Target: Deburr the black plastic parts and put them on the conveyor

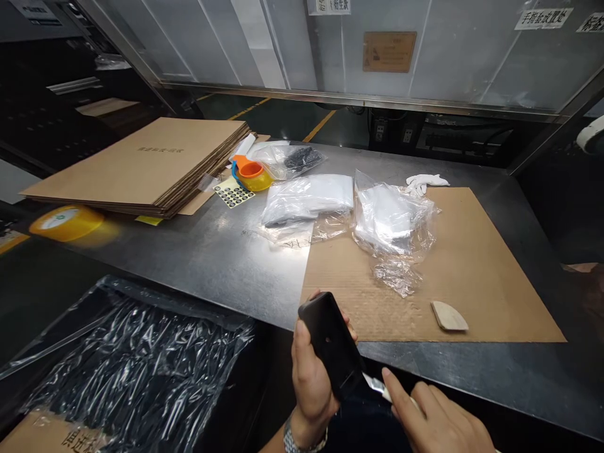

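The black case [333, 343] is held up in front of the near edge of the tabletop [226, 264], tilted, with the left hand [314, 371] clamped around it: thumb along its left side, fingertips showing past the right. The right hand [434, 415] has its fingers closed on a small knife [375, 382], forefinger stretched along the pale handle, the blade at the case's lower right edge (whether it has gone into a seam I cannot tell). Done well, this probably calls for a firm left grip, a shallow blade angle and short, light strokes, with the left fingertips kept out of the blade's line. As for containers, going left to right: a creased black plastic bag [141, 352] lies below the tabletop's near edge, its contents hidden; toward the tabletop's far edge, a clear bag [278, 160] holds something dark [302, 158]; nearer, a second clear bag [330, 229] wraps a white bundle [311, 192]; and on the far left corner of the cardboard sheet [472, 251], a third, crumpled clear bag [399, 277] holds another white bundle [387, 211].
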The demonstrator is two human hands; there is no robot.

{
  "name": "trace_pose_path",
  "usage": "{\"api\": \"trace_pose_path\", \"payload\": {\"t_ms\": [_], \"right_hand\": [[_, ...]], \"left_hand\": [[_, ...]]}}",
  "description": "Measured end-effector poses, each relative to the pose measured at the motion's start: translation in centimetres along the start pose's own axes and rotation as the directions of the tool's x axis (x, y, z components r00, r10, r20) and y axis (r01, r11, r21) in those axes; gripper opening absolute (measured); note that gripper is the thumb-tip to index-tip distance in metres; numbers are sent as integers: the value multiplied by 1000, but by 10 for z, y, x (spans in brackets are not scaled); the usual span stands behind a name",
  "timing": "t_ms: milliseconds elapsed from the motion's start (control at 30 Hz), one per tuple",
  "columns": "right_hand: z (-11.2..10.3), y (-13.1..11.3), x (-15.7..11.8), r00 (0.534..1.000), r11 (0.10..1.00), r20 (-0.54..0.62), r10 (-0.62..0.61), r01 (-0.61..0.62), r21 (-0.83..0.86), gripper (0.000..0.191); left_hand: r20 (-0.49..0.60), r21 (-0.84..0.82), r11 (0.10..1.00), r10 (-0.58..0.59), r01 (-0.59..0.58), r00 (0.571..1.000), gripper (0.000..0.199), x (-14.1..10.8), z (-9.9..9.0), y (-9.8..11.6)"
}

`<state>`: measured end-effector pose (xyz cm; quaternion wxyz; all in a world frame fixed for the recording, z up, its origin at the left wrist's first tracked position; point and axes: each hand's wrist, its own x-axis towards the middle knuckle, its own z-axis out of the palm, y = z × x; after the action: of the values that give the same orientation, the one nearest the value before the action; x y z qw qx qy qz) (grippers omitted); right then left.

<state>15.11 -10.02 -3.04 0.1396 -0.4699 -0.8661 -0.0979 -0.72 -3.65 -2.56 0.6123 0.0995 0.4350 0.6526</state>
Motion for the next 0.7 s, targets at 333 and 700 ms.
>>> {"api": "trace_pose_path", "payload": {"t_ms": [333, 700], "right_hand": [[0, 2, 0, 1000, 999, -2, -21, 21, 49, 32], [0, 1, 0, 1000, 1000, -2, -3, 3, 16, 32]], "left_hand": [[-13, 9, 1000, -20, 20, 1000, 51, 2, -2, 0], [8, 64, 998, -22, 22, 1000, 52, 1, -2, 1]]}}
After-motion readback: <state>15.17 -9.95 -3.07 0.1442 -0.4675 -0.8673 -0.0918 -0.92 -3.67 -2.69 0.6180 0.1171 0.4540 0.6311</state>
